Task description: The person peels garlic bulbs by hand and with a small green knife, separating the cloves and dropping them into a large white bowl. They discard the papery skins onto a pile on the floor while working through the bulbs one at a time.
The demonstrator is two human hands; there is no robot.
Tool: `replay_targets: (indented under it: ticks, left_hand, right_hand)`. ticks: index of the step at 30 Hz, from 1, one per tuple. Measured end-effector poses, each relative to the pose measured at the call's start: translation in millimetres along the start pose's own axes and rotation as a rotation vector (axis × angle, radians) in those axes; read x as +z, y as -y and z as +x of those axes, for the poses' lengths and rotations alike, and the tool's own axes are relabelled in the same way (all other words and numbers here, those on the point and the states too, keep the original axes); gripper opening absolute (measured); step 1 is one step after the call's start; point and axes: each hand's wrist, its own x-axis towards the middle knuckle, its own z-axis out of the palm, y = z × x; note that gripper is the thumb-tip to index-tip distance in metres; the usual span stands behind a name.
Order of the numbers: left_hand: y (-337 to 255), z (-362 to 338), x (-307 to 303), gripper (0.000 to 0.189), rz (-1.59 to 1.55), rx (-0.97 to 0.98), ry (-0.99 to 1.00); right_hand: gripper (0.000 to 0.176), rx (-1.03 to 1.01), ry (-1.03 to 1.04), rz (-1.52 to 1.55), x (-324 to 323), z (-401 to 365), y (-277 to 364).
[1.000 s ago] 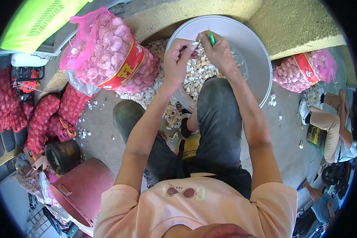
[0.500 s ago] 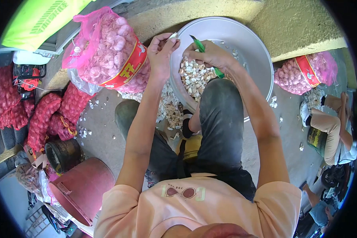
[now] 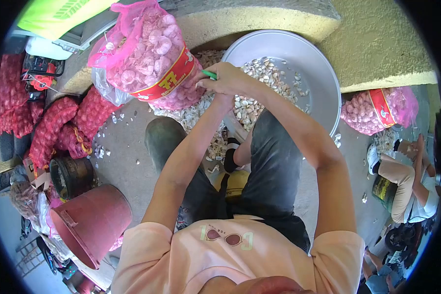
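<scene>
My right hand (image 3: 230,80) is closed on a green-handled knife (image 3: 209,75) beside the big pink mesh bag of garlic (image 3: 154,59). Just under it is my left hand (image 3: 221,98), mostly covered by the right one, so its fingers and anything in them cannot be made out. Both hands meet over the left edge of a wide pale basin (image 3: 323,73), which holds many garlic cloves (image 3: 250,109). Peeled skins (image 3: 215,139) lie on the floor below the hands.
Another garlic bag (image 3: 362,110) stands at right, near a seated person (image 3: 402,181). Red mesh sacks (image 3: 51,130), a dark bucket (image 3: 71,177) and a red tub (image 3: 95,220) are at left. A low concrete ledge (image 3: 279,19) runs behind the basin.
My right hand has moved left with the knife, from over the basin to my left hand. My left hand has lowered and is now largely hidden. The view has shifted slightly.
</scene>
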Motion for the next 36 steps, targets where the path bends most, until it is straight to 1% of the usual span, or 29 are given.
replay_targets:
  ticks: [2, 4, 5, 7, 11, 13, 14, 15, 17, 18, 20, 21, 23, 24, 26, 30, 32, 33, 35, 36]
  left_hand:
    - [-1.6, 0.2, 3.5, 0.017, -0.023, -0.025, -0.027]
    - [-2.3, 0.3, 7.4, 0.018, -0.047, -0.052, -0.054]
    - [-3.0, 0.6, 9.8, 0.018, -0.059, -0.066, -0.067]
    - [-4.0, 0.9, 14.6, 0.018, -0.083, -0.094, -0.091]
    - [-6.8, -3.6, 22.5, 0.019, -0.117, -0.149, -0.128]
    - [-13.0, -2.7, 22.0, 0.023, 0.020, -0.305, -0.078]
    - [-15.2, -3.4, 23.0, 0.026, 0.145, -0.284, -0.019]
    - [-15.9, -5.4, 25.7, 0.026, 0.145, -0.284, -0.014]
    - [-17.3, -9.8, 30.2, 0.031, 0.298, -0.292, -0.077]
    - [-19.3, -9.4, 31.8, 0.031, 0.297, -0.292, -0.075]
    - [-24.8, -7.8, 33.0, 0.037, 0.198, -0.167, -0.128]
    - [-30.7, -7.1, 36.0, 0.037, 0.200, -0.167, -0.128]
    - [-46.8, -7.1, 45.2, 0.034, 0.123, -0.020, 0.073]
    - [-52.6, -7.3, 51.3, 0.034, 0.124, -0.022, 0.073]
    - [-60.5, -8.6, 61.4, 0.029, 0.175, 0.034, 0.116]
    - [-59.9, -4.3, 58.9, 0.026, 0.152, 0.005, 0.165]
    - [-58.8, -5.9, 61.2, 0.023, -0.014, 0.010, 0.139]
    - [-59.0, -5.6, 60.8, 0.023, -0.013, 0.009, 0.138]
    - [-59.7, -3.5, 60.6, 0.023, -0.033, -0.002, 0.170]
    - [-60.9, -1.6, 60.0, 0.023, -0.032, -0.001, 0.170]
  right_hand:
    - [0.028, -0.018, 0.006, 0.012, -0.8, -2.2, 5.4]
    - [0.028, 0.123, -0.006, 0.096, -6.6, -6.3, 8.9]
    - [0.028, 0.124, -0.009, 0.093, -7.9, -7.2, 6.0]
    - [0.028, 0.135, -0.084, 0.442, -12.0, -12.8, 0.9]
    - [0.032, 0.107, -0.180, 0.360, -50.2, -33.7, 1.2]
    - [0.034, 0.178, -0.315, 0.334, -67.0, -40.4, -3.7]
    - [0.034, 0.239, -0.331, 0.251, -71.7, -42.4, -6.1]
    - [0.034, 0.238, -0.336, 0.250, -73.1, -43.9, -10.8]
    - [0.033, 0.194, -0.394, 0.323, -71.7, -45.5, -21.2]
    - [0.033, 0.194, -0.395, 0.322, -71.4, -47.2, -19.3]
    - [0.031, 0.122, -0.395, 0.463, -70.5, -51.1, -15.3]
    - [0.031, 0.121, -0.395, 0.464, -73.1, -51.2, -14.9]
    - [0.029, 0.198, -0.387, 0.403, -78.2, -51.9, -14.1]
    - [0.029, 0.199, -0.387, 0.405, -79.5, -52.9, -10.5]
    - [0.032, 0.223, -0.400, 0.301, -80.7, -54.9, -4.1]
    - [0.035, 0.214, -0.443, 0.380, -79.4, -53.7, -12.9]
    - [0.036, 0.210, -0.453, 0.409, -78.9, -53.6, -12.7]
    - [0.036, 0.210, -0.452, 0.411, -78.3, -54.3, -11.1]
    - [0.036, 0.194, -0.529, 0.289, -78.2, -55.9, -6.5]
    - [0.036, 0.193, -0.529, 0.290, -78.9, -55.4, -8.8]
